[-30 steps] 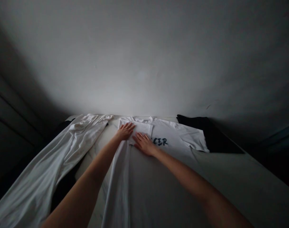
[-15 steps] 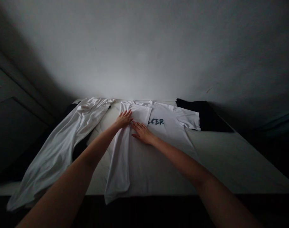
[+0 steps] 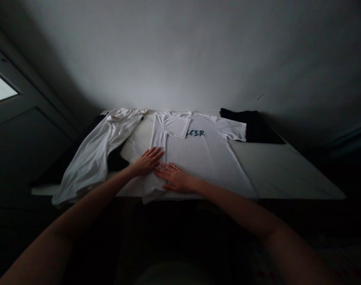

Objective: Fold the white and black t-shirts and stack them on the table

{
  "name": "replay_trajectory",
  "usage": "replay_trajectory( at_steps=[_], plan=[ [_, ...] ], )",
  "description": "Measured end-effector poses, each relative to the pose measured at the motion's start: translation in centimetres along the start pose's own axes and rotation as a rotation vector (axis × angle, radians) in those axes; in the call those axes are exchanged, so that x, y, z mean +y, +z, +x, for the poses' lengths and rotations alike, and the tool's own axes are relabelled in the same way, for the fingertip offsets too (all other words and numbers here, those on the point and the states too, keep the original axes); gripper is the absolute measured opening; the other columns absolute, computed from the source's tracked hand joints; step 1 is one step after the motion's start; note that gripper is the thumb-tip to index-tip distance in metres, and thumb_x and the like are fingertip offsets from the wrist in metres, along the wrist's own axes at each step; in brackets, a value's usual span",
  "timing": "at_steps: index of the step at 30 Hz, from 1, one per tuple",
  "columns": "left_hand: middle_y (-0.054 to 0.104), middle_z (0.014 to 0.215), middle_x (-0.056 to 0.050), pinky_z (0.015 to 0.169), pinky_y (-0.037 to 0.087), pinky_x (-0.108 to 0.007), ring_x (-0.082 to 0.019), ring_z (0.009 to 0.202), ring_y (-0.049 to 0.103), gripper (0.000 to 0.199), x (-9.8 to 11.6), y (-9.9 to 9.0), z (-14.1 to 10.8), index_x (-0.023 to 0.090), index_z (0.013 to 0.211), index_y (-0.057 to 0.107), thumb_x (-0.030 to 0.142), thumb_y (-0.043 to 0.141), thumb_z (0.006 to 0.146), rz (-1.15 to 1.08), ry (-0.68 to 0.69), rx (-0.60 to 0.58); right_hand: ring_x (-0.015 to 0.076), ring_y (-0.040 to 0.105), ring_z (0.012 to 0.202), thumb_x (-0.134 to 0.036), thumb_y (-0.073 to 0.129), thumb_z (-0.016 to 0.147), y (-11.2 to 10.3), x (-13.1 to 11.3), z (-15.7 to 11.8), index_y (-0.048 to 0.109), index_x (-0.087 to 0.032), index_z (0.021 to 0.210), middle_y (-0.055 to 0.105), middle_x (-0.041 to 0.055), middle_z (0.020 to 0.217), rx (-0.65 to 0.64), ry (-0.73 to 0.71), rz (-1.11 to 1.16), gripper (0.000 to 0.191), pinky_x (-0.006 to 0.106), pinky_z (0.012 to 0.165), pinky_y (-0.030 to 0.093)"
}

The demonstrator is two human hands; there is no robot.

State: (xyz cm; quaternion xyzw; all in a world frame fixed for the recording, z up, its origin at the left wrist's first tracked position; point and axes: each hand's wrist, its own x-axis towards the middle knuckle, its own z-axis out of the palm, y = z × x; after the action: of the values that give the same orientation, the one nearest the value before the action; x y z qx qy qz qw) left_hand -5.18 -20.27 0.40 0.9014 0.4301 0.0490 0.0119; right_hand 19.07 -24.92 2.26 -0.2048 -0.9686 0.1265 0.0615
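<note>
A white T-shirt [image 3: 206, 160] with dark lettering lies spread on the table, its neck toward the wall. Its left side is folded inward as a lengthwise strip, and that sleeve lies across the chest over part of the lettering. The right sleeve is stretched outward. My left hand [image 3: 149, 160] rests flat on the folded strip, fingers extended. Close beside it, my right hand [image 3: 176, 178] lies flat at the strip's inner edge, low on the shirt. Both hands are open and hold nothing.
A rumpled white garment [image 3: 91, 158] lies on the left over dark cloth [image 3: 117, 159], hanging past the front edge. A folded black garment [image 3: 261, 128] sits at the back right, partly under the sleeve. The marble-patterned table [image 3: 290, 174] meets a wall [image 3: 180, 59]. A door [image 3: 17, 118] stands left.
Both hands have slid down the folded strip from the chest toward the shirt's lower hem. The sleeve and the lettering are now uncovered by my hands. The view has tilted downward.
</note>
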Motion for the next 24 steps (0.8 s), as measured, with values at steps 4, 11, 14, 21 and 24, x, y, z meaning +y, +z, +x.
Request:
replay_trajectory(
  at_steps=[4, 11, 14, 21, 24],
  plan=[
    [0.02, 0.166, -0.006, 0.122, 0.018, -0.044, -0.024, 0.154, 0.01, 0.055, 2.4, -0.3, -2.3, 0.026, 0.158, 0.022, 0.037, 0.029, 0.104, 0.005, 0.02, 0.007, 0.022, 0.018, 0.152, -0.032, 0.044, 0.101, 0.5, -2.1, -1.3, 0.035, -0.022, 0.154, 0.035, 0.0091, 0.159, 0.042, -0.005, 0.037, 0.055, 0.049, 0.122, 0.019],
    [0.025, 0.164, -0.007, 0.121, 0.02, -0.048, -0.027, 0.153, 0.012, 0.055, 6.0, -0.9, -5.1, 0.027, 0.156, 0.028, 0.037, 0.035, 0.103, -0.046, 0.03, -0.028, 0.0204, 0.035, 0.146, -0.036, 0.051, 0.099, 1.3, -4.7, -3.5, 0.05, -0.026, 0.145, 0.055, 0.0047, 0.146, 0.176, -0.044, 0.151, 0.047, 0.047, 0.119, 0.027],
    [0.034, 0.161, -0.006, 0.121, 0.023, -0.049, -0.026, 0.152, 0.02, 0.05, 7.7, -1.5, -7.0, 0.026, 0.151, 0.039, 0.037, 0.031, 0.104, -0.172, 0.02, -0.007, 0.0229, 0.05, 0.134, -0.038, 0.061, 0.094, 2.3, -5.6, -3.8, 0.064, -0.024, 0.131, 0.066, 0.0054, 0.133, 0.287, -0.026, 0.128, 0.04, 0.043, 0.112, 0.038],
    [0.06, 0.133, -0.012, 0.11, 0.043, -0.046, -0.026, 0.129, 0.05, 0.036, 12.1, -1.2, -12.8, 0.021, 0.119, 0.06, 0.045, 0.058, 0.092, -0.319, -0.026, 0.294, 0.0181, 0.066, 0.104, -0.021, 0.057, 0.095, 4.3, -6.8, -3.0, 0.074, -0.023, 0.104, 0.075, 0.0051, 0.099, 0.596, 0.058, 0.154, 0.019, 0.034, 0.094, 0.051],
    [0.064, 0.11, -0.01, 0.092, 0.053, -0.039, -0.023, 0.107, 0.058, 0.01, 13.4, -0.3, -13.7, 0.021, 0.098, 0.06, 0.024, 0.05, 0.095, -0.234, -0.153, 0.468, 0.017, 0.066, 0.098, -0.023, 0.053, 0.097, 4.1, -6.8, -2.9, 0.073, -0.024, 0.1, 0.073, 0.0043, 0.095, 0.641, 0.02, 0.175, 0.02, 0.032, 0.088, 0.054]
  ],
)
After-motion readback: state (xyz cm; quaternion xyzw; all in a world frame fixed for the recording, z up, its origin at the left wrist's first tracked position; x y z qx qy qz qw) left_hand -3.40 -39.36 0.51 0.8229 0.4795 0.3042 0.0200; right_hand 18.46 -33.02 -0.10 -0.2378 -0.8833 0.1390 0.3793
